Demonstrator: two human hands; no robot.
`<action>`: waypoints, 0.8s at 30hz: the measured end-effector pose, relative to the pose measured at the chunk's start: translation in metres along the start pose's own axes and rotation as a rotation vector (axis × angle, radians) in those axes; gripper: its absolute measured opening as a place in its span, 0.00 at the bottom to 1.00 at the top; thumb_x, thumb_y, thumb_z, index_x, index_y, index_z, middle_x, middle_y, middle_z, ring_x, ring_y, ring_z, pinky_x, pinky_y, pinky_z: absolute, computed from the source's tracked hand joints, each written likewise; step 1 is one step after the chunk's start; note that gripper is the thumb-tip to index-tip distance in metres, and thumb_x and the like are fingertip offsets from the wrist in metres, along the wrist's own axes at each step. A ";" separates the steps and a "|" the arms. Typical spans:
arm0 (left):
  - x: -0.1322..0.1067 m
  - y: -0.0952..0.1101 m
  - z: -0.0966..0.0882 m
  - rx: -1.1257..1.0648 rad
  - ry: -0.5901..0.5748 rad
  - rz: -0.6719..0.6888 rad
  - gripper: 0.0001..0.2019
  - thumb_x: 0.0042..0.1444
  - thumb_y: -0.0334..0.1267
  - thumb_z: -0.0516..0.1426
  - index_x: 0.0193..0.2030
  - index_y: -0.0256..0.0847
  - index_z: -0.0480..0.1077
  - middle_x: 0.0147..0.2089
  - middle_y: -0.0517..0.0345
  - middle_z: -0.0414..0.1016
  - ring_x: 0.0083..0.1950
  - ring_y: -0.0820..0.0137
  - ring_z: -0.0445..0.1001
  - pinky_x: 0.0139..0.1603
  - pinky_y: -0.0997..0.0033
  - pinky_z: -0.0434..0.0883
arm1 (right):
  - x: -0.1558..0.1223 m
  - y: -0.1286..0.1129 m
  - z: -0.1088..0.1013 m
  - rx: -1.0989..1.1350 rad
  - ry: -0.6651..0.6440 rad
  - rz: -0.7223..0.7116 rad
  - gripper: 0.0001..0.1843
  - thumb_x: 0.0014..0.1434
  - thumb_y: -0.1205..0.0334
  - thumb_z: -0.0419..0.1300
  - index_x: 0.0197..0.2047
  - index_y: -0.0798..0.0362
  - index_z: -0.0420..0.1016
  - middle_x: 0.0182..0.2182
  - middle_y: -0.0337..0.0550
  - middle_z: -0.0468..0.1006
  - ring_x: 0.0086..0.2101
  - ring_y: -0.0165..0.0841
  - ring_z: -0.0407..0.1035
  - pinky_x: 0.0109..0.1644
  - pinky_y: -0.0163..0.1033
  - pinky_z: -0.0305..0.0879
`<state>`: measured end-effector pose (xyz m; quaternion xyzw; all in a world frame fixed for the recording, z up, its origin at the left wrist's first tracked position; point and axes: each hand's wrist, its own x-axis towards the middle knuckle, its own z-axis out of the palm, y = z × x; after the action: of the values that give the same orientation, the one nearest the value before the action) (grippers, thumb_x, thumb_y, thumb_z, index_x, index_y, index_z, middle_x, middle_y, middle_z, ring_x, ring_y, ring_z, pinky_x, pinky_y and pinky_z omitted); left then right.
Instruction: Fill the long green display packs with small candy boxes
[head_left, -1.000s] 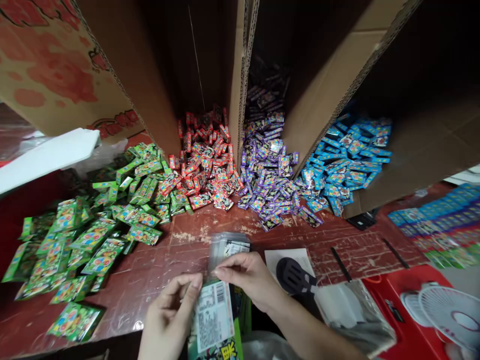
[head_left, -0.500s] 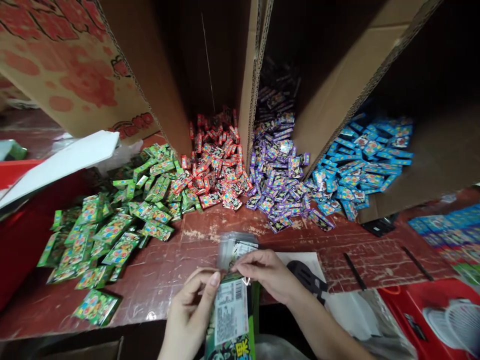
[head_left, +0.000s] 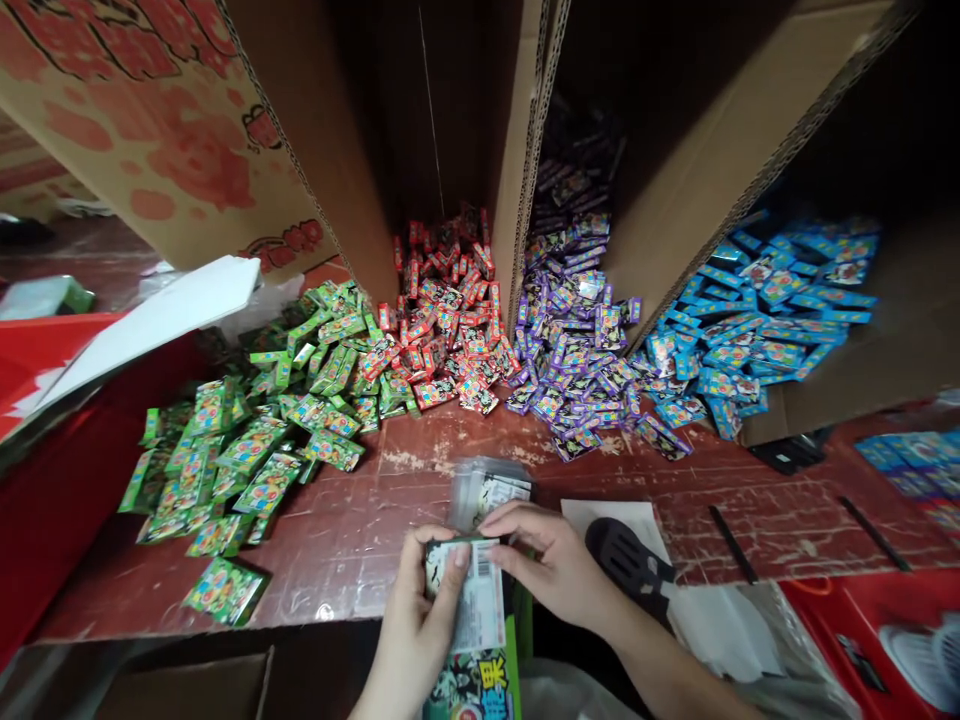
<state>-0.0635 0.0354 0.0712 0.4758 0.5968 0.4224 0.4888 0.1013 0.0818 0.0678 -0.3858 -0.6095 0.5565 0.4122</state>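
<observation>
My left hand point(head_left: 421, 625) and my right hand point(head_left: 551, 565) pinch the top of a green packet with a white barcode label point(head_left: 477, 620) near the table's front edge. The left thumb presses on the label's upper left corner. The right fingers close on the packet's upper right edge. Just behind the fingers lies a small stack of clear plastic bags point(head_left: 486, 488) on the worn red table point(head_left: 360, 520).
Piles of small packets spill from tipped cardboard boxes point(head_left: 517, 200): green point(head_left: 255, 440), red point(head_left: 442, 330), purple point(head_left: 577, 350), blue point(head_left: 750, 330). A black tool point(head_left: 626, 560) lies on white paper to the right. A red box point(head_left: 892, 640) sits at bottom right, a red bin point(head_left: 45, 430) at left.
The view has shifted so everything sits further right and lower. My hands have closed in on the packet's top, with the left thumb now over the label.
</observation>
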 end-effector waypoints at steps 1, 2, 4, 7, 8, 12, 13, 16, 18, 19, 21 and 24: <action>0.003 -0.003 0.001 0.015 -0.013 -0.016 0.10 0.58 0.44 0.52 0.42 0.44 0.60 0.33 0.62 0.66 0.31 0.71 0.68 0.28 0.77 0.67 | 0.000 0.004 0.002 0.008 0.033 0.020 0.06 0.54 0.62 0.61 0.36 0.53 0.76 0.36 0.45 0.76 0.37 0.34 0.71 0.39 0.36 0.67; 0.008 -0.005 0.002 0.043 -0.019 -0.004 0.10 0.58 0.45 0.52 0.43 0.44 0.60 0.32 0.62 0.66 0.30 0.71 0.68 0.28 0.77 0.66 | 0.002 0.007 0.002 0.022 0.065 0.037 0.06 0.55 0.61 0.61 0.35 0.53 0.76 0.35 0.45 0.76 0.36 0.34 0.71 0.40 0.37 0.67; 0.028 -0.011 0.006 0.117 -0.005 0.078 0.09 0.58 0.45 0.52 0.42 0.43 0.60 0.32 0.62 0.66 0.31 0.71 0.69 0.29 0.76 0.67 | 0.007 0.013 -0.002 0.032 0.144 0.053 0.07 0.57 0.59 0.59 0.34 0.52 0.75 0.34 0.44 0.76 0.36 0.35 0.71 0.41 0.38 0.67; 0.071 -0.018 0.017 0.194 0.014 0.181 0.09 0.58 0.44 0.51 0.41 0.42 0.61 0.34 0.59 0.68 0.34 0.68 0.71 0.35 0.71 0.69 | 0.003 0.019 -0.028 -0.109 0.346 0.020 0.11 0.59 0.58 0.55 0.45 0.51 0.71 0.41 0.46 0.75 0.42 0.36 0.70 0.47 0.41 0.66; 0.083 -0.020 0.022 0.216 0.018 0.200 0.10 0.58 0.44 0.51 0.41 0.41 0.61 0.34 0.57 0.68 0.36 0.66 0.71 0.38 0.66 0.70 | -0.005 0.021 -0.041 -0.208 0.410 0.008 0.13 0.59 0.58 0.55 0.47 0.50 0.69 0.44 0.47 0.74 0.43 0.37 0.69 0.49 0.43 0.65; 0.100 -0.017 0.049 0.351 0.089 0.329 0.18 0.55 0.40 0.55 0.51 0.36 0.61 0.55 0.40 0.60 0.61 0.50 0.55 0.60 0.44 0.51 | -0.058 0.036 -0.088 -0.716 0.452 0.131 0.20 0.49 0.58 0.63 0.47 0.49 0.69 0.44 0.48 0.72 0.46 0.45 0.64 0.52 0.52 0.60; 0.095 -0.014 0.058 0.419 0.078 0.398 0.21 0.55 0.39 0.56 0.54 0.37 0.59 0.61 0.40 0.54 0.65 0.50 0.47 0.63 0.42 0.44 | -0.071 0.042 -0.094 -0.811 0.437 0.207 0.24 0.45 0.59 0.65 0.48 0.49 0.69 0.45 0.49 0.71 0.47 0.48 0.63 0.51 0.54 0.59; 0.075 -0.009 0.088 0.644 -0.257 0.606 0.22 0.56 0.34 0.55 0.57 0.43 0.58 0.64 0.46 0.52 0.66 0.56 0.47 0.65 0.47 0.44 | -0.096 0.059 -0.102 -0.882 0.382 0.336 0.33 0.40 0.64 0.66 0.52 0.49 0.65 0.47 0.50 0.68 0.48 0.50 0.62 0.51 0.55 0.59; 0.067 -0.010 0.109 0.702 -0.505 0.641 0.23 0.53 0.34 0.59 0.56 0.44 0.60 0.61 0.48 0.59 0.63 0.57 0.54 0.64 0.51 0.51 | -0.103 0.067 -0.108 -0.789 0.339 0.293 0.32 0.41 0.67 0.63 0.52 0.50 0.63 0.47 0.49 0.68 0.47 0.46 0.64 0.52 0.51 0.60; 0.065 -0.010 0.118 0.709 -0.566 0.631 0.25 0.50 0.35 0.61 0.56 0.44 0.61 0.60 0.48 0.61 0.62 0.57 0.56 0.63 0.52 0.54 | -0.105 0.071 -0.115 -0.734 0.344 0.262 0.30 0.42 0.68 0.62 0.51 0.51 0.62 0.46 0.49 0.68 0.47 0.44 0.64 0.51 0.49 0.61; 0.068 -0.012 0.133 0.718 -0.591 0.605 0.31 0.45 0.39 0.65 0.56 0.43 0.61 0.58 0.48 0.63 0.61 0.56 0.58 0.61 0.52 0.57 | -0.108 0.078 -0.136 -0.678 0.431 0.220 0.29 0.44 0.65 0.61 0.51 0.52 0.61 0.45 0.50 0.68 0.45 0.43 0.66 0.50 0.47 0.63; 0.079 -0.014 0.150 0.741 -0.617 0.560 0.36 0.38 0.41 0.68 0.55 0.41 0.62 0.55 0.46 0.66 0.57 0.53 0.62 0.57 0.52 0.60 | -0.110 0.090 -0.175 -0.775 0.616 0.225 0.27 0.45 0.58 0.62 0.50 0.54 0.63 0.41 0.51 0.69 0.42 0.45 0.66 0.47 0.50 0.64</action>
<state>0.0764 0.1156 0.0185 0.8578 0.3855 0.1394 0.3099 0.3056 0.0499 -0.0226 -0.7200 -0.5760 0.1911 0.3367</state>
